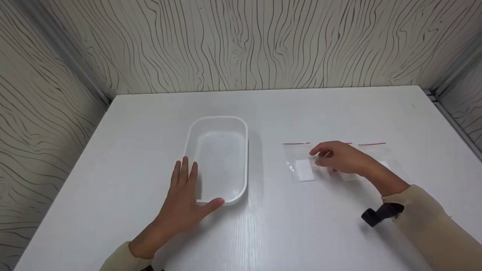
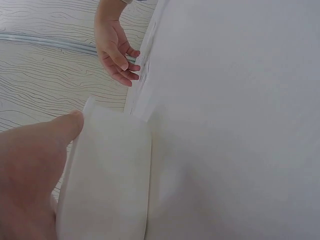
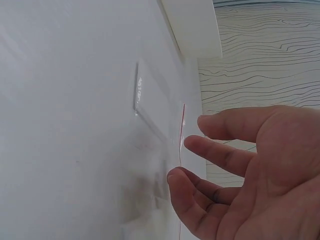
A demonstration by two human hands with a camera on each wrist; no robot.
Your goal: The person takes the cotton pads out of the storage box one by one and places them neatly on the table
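Observation:
My left hand (image 1: 180, 205) lies against a white plastic tray (image 1: 246, 162), fingers straight and spread along its left wall. Its thumb touches the near rim, and the left wrist view also has the thumb at the tray's edge. Over to the right, my right hand (image 1: 339, 157) hovers above a row of clear zip bags with red seal lines, fingers loosely bent and nothing between them. The left bag (image 1: 296, 151) holds a flat white piece (image 1: 305, 171). Under the hand, the middle bag is mostly hidden. The forearm partly covers the right bag (image 1: 374, 151).
The tray and bags share a white table (image 1: 180, 105). A wood-grain patterned wall (image 1: 241, 45) rises behind its far edge, with similar panels at both sides. A black wrist device (image 1: 382, 214) sticks out below the right sleeve.

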